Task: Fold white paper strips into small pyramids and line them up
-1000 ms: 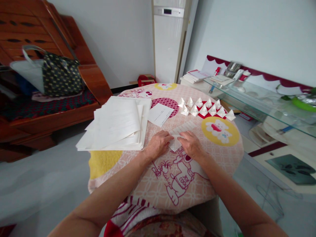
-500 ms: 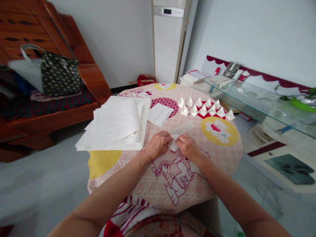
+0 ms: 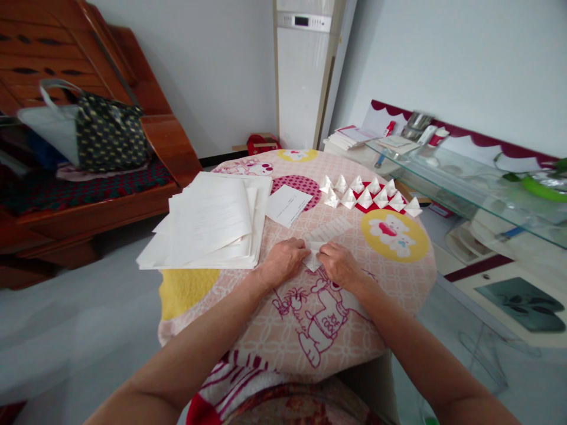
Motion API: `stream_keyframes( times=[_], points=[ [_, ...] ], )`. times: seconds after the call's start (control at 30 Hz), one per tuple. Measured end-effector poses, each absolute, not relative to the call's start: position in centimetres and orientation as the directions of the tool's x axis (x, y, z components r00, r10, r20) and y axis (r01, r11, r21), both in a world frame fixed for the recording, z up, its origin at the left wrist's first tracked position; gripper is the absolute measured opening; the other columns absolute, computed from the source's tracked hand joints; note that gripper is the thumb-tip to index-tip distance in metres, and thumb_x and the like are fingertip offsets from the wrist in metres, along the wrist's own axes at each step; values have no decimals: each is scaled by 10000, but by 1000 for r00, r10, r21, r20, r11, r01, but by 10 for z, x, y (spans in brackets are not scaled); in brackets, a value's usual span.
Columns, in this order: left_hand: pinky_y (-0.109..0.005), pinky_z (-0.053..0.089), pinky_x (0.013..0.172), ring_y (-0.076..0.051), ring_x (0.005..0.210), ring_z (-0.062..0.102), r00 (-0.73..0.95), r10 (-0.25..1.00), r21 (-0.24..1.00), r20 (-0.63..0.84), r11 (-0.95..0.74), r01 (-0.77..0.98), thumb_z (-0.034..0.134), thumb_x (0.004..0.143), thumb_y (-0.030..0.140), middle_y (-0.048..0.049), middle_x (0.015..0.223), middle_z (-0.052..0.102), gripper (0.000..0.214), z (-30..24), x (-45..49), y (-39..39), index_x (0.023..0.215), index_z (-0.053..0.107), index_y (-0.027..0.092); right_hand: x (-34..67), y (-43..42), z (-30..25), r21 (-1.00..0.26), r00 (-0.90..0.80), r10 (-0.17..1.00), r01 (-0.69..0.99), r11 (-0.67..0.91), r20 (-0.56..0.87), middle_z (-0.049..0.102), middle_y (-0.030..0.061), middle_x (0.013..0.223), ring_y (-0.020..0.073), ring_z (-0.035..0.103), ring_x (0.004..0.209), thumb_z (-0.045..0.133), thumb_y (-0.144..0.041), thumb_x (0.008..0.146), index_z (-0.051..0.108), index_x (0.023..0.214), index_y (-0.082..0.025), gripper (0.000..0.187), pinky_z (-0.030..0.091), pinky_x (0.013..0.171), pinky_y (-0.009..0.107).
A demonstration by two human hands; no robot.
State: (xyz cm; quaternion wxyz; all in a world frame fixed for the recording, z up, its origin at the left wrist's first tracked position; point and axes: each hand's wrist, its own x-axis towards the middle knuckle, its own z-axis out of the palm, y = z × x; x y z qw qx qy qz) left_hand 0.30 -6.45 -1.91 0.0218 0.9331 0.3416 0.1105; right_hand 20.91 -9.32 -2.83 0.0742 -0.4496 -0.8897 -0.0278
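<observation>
A small folded sheet of white paper (image 3: 313, 260) lies on the cloth-covered table, its pointed end toward me. My left hand (image 3: 287, 260) grips its left side, fingers closed and knuckles up. On the right side my right hand (image 3: 339, 264) pinches the same paper. Fingers partly cover its upper edge. Just beyond lies a flat strip of pale paper (image 3: 332, 228). Several folded paper pieces (image 3: 364, 199) with upright points stand in two rows at the back right. A white printed card (image 3: 289, 205) lies beyond my left hand.
A stack of white paper sheets (image 3: 208, 224) covers the table's left part. To the right stands a glass-topped cabinet (image 3: 478, 195) close to the table edge. A wooden bench (image 3: 172, 147) with a dotted bag (image 3: 110, 133) is at left; a white air conditioner (image 3: 301, 77) stands behind.
Both hands stay on the folded paper with only a very slight shift of the fingers. The view has moved a little; the other things lie as before.
</observation>
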Motion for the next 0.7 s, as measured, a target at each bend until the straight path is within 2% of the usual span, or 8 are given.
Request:
stream_keyframes(
  times=[0.13, 0.27, 0.33, 0.4, 0.5, 0.7],
  points=[
    [-314, 521, 804, -200, 912, 618, 753, 631, 80, 185, -774, 629, 525, 959, 157, -77, 994, 671, 289, -18, 3, -66, 1179, 705, 216, 211, -94, -30, -91, -540, 817, 820, 564, 202, 675, 101, 848, 211, 574, 836, 543, -40, 833, 704, 732, -154, 222, 442, 751, 307],
    [-316, 520, 798, -201, 914, 605, 762, 626, 45, 164, -777, 629, 523, 972, 188, -71, 1007, 659, 280, -19, 3, -66, 1179, 704, 242, 211, -90, -25, -349, -353, 908, 841, 414, 225, 704, 88, 842, 187, 626, 805, 558, -25, 787, 746, 766, -144, 224, 456, 717, 273],
    [-313, 518, 791, -198, 908, 599, 764, 626, 32, 158, -777, 629, 523, 973, 191, -68, 1010, 654, 287, -19, 3, -66, 1193, 697, 251, 209, -84, -19, -482, -240, 955, 825, 295, 174, 732, 71, 837, 173, 648, 777, 568, -32, 787, 774, 812, -150, 238, 460, 705, 254],
    [-308, 516, 785, -193, 906, 593, 766, 625, 19, 150, -777, 630, 520, 973, 191, -67, 1020, 649, 296, -18, 3, -66, 1204, 691, 260, 205, -76, -12, -545, -161, 984, 820, 174, 72, 747, 54, 790, 168, 658, 737, 595, -68, 795, 786, 806, -156, 210, 453, 676, 245],
    [-298, 514, 781, -186, 907, 588, 767, 628, 2, 130, -774, 633, 516, 970, 184, -68, 1031, 645, 345, -18, 3, -66, 1264, 664, 284, 197, -65, -1, -499, -88, 993, 866, 35, -82, 745, 57, 728, 180, 662, 706, 655, -138, 782, 793, 792, -144, 138, 421, 611, 246],
    [-309, 522, 787, -192, 907, 582, 764, 633, 16, 126, -771, 636, 523, 958, 176, -70, 1019, 638, 343, -19, 3, -66, 1241, 682, 285, 190, -47, 12, -403, -14, 971, 911, -86, -239, 728, 48, 710, 180, 653, 693, 717, -159, 711, 781, 764, -154, 83, 392, 564, 244]
  ],
)
